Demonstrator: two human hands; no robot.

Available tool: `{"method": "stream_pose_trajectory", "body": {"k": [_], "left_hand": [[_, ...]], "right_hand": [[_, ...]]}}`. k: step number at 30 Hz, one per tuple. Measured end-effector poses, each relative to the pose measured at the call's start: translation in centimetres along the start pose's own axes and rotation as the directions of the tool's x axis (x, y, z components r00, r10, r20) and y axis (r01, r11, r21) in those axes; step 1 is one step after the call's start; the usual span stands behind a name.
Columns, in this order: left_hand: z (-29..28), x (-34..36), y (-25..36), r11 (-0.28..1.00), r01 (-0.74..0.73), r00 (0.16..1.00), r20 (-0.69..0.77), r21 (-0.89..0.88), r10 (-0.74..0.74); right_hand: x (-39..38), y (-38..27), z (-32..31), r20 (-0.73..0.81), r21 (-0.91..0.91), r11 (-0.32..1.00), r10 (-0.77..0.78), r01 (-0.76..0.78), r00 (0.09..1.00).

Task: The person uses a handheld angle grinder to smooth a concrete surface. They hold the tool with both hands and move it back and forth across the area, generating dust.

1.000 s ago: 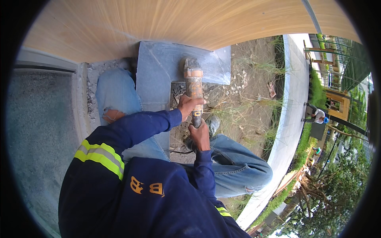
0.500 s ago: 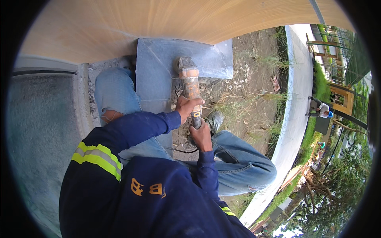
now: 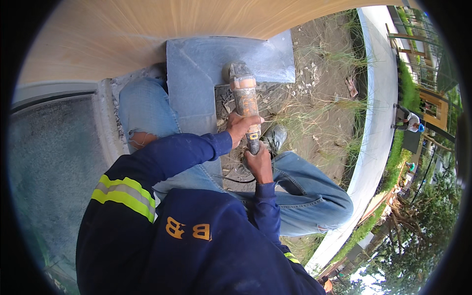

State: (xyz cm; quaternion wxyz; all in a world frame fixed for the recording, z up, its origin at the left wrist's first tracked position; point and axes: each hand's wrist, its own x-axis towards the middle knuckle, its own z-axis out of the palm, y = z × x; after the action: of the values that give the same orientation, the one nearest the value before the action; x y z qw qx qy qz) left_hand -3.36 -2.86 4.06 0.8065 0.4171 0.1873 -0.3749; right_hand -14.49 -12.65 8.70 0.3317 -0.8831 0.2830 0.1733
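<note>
A dusty orange and black angle grinder (image 3: 247, 104) lies across the middle of the view, its head over the inner edge of a grey L-shaped stone slab (image 3: 191, 93). My left hand (image 3: 240, 129) is wrapped round the grinder's body, thumb over the top. Behind it, my right hand (image 3: 259, 164) grips the narrow rear handle. The disc is mostly hidden beneath the head, so I cannot tell how it touches the slab. A black cord (image 3: 238, 181) trails from the handle end.
A tan panel (image 3: 147, 29) curves over the slab's far side. Left is a dark, pale-framed panel (image 3: 54, 147). My jeans-clad knees flank the grinder. Right are soil with grass and rubble (image 3: 314, 123), a pale concrete curb (image 3: 376, 113) and a distant person in a blue helmet (image 3: 413, 122).
The grinder has shifted slightly right along the slab's edge, both hands keeping their grip. The whole view has also shifted a little.
</note>
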Motion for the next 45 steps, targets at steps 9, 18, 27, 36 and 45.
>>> {"method": "stream_pose_trajectory", "body": {"k": [9, 18, 27, 36, 45], "left_hand": [[-0.1, 1.7, 0.7, 1.0, -0.014, 0.997, 0.077, 0.002, 0.014], [0.2, 1.8, -0.2, 0.998, 0.036, 0.995, 0.091, 0.056, -0.041], [0.2, 0.6, -0.7, 1.0, 0.001, 0.999, 0.037, -0.008, -0.001], [-1.5, 2.0, 1.5, 0.998, -0.057, 0.998, 0.037, -0.036, 0.059], [-0.5, 0.9, 1.0, 1.0, 0.009, 0.999, 0.031, -0.019, -0.009]], "right_hand": [[1.7, 0.5, 1.0, 0.0, 0.032, 0.998, 0.048, -0.048, 0.999], [0.3, 0.2, 0.3, 0.001, 0.07, 0.993, 0.094, -0.094, 0.996], [-0.5, 0.4, -0.2, 0.016, 0.037, 0.998, 0.058, -0.058, 0.998], [2.1, -1.5, 1.4, 0.015, 0.054, 0.999, 0.002, -0.003, 1.0], [0.8, -0.1, 0.8, -0.016, 0.032, 0.999, -0.004, 0.004, 1.0]]}}
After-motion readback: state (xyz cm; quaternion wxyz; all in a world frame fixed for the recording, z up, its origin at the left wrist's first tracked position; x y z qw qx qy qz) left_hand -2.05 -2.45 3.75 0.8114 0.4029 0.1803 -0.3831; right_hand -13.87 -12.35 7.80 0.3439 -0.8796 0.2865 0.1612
